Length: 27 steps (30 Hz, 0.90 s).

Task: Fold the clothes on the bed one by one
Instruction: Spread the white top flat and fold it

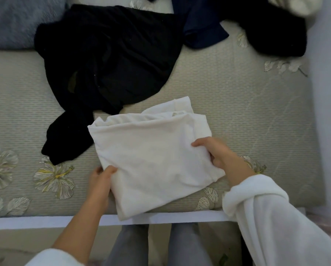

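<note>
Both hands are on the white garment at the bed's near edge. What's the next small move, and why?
Probably lay the white garment flat on the bedspread and release it. It already looks folded into a compact rectangle, the left hand and right hand grip its opposite edges, and the black garment behind it lies unfolded.

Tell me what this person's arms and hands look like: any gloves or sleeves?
No gloves: the left hand and right hand are bare, with no ring or watch showing. Both arms wear soft, fleecy white sleeves. The right sleeve ends in a thick bunched cuff by the wrist; the left sleeve sits far higher, leaving the forearm uncovered.
</note>
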Each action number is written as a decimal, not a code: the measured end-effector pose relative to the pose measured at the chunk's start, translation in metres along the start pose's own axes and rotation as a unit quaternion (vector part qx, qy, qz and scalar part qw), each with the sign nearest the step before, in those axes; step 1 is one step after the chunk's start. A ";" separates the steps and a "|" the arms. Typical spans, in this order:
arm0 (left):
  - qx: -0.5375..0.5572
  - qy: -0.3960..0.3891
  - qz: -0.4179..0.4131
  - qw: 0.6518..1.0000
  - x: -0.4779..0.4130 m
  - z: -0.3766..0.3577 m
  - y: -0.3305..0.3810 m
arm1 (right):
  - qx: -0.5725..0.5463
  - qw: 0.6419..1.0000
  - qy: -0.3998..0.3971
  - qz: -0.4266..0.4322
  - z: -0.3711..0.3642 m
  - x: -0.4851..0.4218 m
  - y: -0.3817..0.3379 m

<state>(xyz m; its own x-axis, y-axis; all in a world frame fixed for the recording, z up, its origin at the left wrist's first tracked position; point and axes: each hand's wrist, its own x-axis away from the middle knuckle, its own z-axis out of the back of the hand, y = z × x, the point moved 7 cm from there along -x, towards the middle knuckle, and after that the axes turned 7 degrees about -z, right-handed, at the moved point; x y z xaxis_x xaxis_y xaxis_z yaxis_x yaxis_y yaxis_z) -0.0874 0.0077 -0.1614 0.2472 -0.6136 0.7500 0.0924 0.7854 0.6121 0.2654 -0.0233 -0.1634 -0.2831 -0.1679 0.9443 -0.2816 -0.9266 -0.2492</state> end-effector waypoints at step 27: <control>-0.365 -0.344 -0.451 0.738 0.230 -0.463 0.143 | -0.595 0.795 0.118 -0.012 0.259 0.069 0.170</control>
<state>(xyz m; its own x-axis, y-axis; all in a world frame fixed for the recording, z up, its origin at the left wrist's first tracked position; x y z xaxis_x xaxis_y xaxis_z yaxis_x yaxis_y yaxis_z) 0.4294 0.0168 -0.0170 -0.7582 -0.6129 0.2223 0.4763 -0.2879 0.8308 0.4354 -0.2793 -0.0854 -0.3883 0.0433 0.9205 -0.9180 0.0689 -0.3905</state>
